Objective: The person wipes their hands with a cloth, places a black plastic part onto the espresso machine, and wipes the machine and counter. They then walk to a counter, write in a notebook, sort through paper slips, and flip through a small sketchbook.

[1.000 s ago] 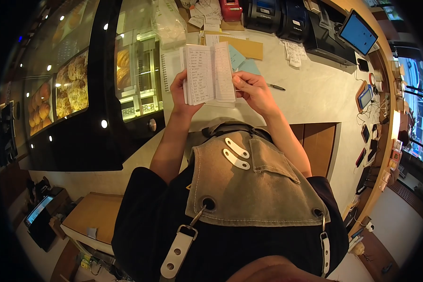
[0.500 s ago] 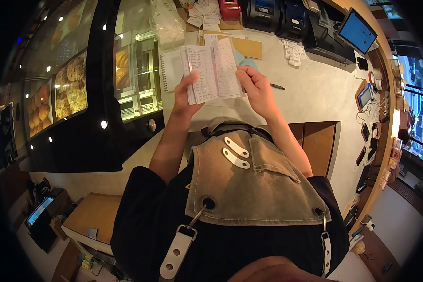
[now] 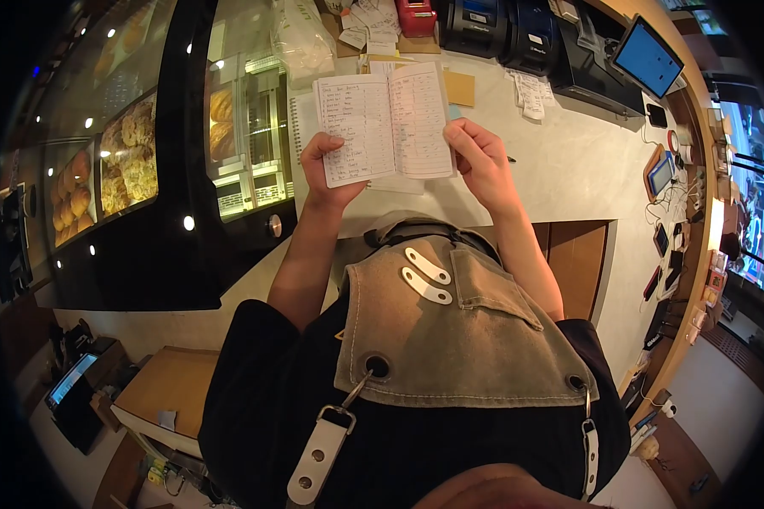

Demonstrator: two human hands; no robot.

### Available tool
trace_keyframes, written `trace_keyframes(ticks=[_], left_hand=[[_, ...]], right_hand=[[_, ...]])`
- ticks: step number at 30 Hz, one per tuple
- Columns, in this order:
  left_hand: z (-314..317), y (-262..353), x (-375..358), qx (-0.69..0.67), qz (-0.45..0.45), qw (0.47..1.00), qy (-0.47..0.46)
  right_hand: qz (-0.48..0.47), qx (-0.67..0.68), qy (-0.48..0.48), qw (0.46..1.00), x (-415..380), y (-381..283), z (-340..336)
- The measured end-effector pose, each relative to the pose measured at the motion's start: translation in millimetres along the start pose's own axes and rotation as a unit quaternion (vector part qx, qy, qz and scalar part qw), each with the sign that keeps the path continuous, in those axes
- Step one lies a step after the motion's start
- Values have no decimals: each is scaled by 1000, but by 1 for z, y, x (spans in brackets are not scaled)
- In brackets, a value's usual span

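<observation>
An open notebook (image 3: 386,127) with handwritten lists on both pages is held up over the counter. My left hand (image 3: 331,170) grips its lower left side, thumb on the page and fingers behind it. At the right edge, my right hand (image 3: 480,161) pinches the notebook between thumb and fingers. Behind the notebook, a spiral-bound pad (image 3: 296,127) and a brown paper piece (image 3: 459,87) show in part. A pen (image 3: 511,159) lies mostly hidden behind my right hand.
A glass display case with bread (image 3: 127,161) stands on the left. Along the back are a plastic bag (image 3: 304,42), a red device (image 3: 416,17), black printers (image 3: 501,34) and receipts (image 3: 530,93). A tablet screen (image 3: 648,56) and several phones sit to the right.
The notebook has opened wider and flatter, its left page moving left. My right hand has shifted slightly right with its edge, now covering most of the pen.
</observation>
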State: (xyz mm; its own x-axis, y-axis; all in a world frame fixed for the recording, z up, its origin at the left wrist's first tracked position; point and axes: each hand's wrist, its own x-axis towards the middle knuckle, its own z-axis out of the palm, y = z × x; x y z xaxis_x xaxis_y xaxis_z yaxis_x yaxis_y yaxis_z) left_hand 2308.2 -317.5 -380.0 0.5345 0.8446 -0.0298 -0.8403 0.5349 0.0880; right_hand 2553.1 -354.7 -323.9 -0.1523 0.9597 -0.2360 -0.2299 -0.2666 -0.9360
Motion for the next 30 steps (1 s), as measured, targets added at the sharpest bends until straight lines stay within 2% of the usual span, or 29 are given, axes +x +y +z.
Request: trace_keyframes(ticks=[4, 7, 10, 13, 19, 22, 25, 28, 30], left_hand=[[-1, -2, 1, -14, -9, 1000, -12], [-5, 0, 3, -22, -9, 1000, 6], [-4, 2, 3, -46, -8, 999, -5], [-7, 0, 4, -13, 1, 1000, -9], [-10, -8, 4, 27, 19, 999, -26], [-14, -1, 1, 116, 18, 993, -24], [-11, 0, 3, 74, -4, 994, -84], [25, -32, 12, 312, 75, 943, 87], [25, -44, 15, 517, 119, 839, 121]], right_hand=[[24, 132, -47, 990, -1, -3, 4], [34, 165, -82, 982, 3, 2, -3], [27, 195, -71, 978, 0, -6, 9], [31, 205, -95, 974, 3, 2, 4], [31, 137, -94, 986, 3, 6, 13], [33, 137, -91, 986, 3, 6, 14], [30, 133, -84, 987, 4, 16, 7], [10, 18, -6, 1000, -2, 5, 34], [28, 86, 0, 996, -2, 12, 34]])
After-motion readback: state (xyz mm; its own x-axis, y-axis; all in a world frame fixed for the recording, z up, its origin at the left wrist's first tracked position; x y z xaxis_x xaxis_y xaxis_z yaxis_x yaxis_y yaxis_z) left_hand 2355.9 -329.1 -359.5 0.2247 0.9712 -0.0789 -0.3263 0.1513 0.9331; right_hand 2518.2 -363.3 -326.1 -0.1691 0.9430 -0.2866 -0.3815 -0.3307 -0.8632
